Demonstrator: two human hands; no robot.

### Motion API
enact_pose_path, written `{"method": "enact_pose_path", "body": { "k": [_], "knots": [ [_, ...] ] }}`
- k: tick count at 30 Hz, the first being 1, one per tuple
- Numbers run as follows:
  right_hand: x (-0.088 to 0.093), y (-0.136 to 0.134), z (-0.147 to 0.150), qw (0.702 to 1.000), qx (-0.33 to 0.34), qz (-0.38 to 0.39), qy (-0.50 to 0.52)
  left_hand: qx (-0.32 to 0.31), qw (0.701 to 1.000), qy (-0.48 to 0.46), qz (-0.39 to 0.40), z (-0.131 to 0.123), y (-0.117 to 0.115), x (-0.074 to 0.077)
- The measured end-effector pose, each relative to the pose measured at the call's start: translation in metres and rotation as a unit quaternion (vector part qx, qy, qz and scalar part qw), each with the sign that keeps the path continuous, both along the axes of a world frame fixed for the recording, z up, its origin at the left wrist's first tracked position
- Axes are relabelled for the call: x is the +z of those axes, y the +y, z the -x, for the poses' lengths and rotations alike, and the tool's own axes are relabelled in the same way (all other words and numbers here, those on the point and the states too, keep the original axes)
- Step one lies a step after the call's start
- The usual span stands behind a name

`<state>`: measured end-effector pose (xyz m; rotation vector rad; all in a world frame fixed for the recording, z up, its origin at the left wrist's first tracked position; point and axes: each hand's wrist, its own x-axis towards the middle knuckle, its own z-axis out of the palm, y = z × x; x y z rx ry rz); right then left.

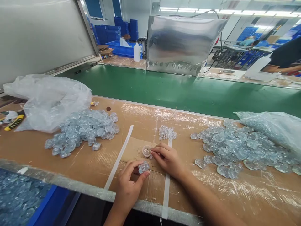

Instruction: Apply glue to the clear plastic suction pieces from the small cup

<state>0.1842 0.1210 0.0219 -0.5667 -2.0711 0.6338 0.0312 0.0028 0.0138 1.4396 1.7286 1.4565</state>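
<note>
Left hand on a clear piece, right hand at the dish

Through the head feed I watch two bare hands working low in the middle of the frame. My left hand has its grip clamped on a clear piece, held between thumb and fingers just above the counter. My right hand has its fingertips together at the right edge of a small round dish, near the centre; I cannot tell whether anything tiny sits between them. The dish rests on a cardboard sheet, with one tape strip along its left and another on its right, passing under my right wrist.

Just above that hand I see a cluster of small clear bits. A heap of clear discs fills the left of the counter against a plastic bag; a second heap lies at the right by another bag. At the lower left, a blue bin holds more clear pieces. A green belt crosses behind, and a co-worker's arm shows at the upper right.
</note>
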Motion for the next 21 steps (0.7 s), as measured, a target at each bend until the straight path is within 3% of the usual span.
{"method": "enact_pose_path", "body": {
  "k": [5,12,16,21],
  "knots": [
    [0.006,-0.001,-0.003,0.998,-0.033,0.046,0.031,0.009,0.998,-0.055,0.008,-0.001,0.0,-0.007],
    [0.016,0.0,-0.007,0.97,-0.088,0.203,0.1,0.028,0.999,-0.038,0.028,-0.001,0.0,-0.01],
    [0.018,0.0,-0.008,0.952,-0.074,0.267,0.132,0.018,0.998,-0.043,0.043,-0.001,-0.001,-0.008],
    [0.024,-0.002,-0.012,0.914,-0.003,0.371,0.162,-0.002,0.996,-0.065,0.054,-0.001,-0.001,-0.008]
  ]
}}
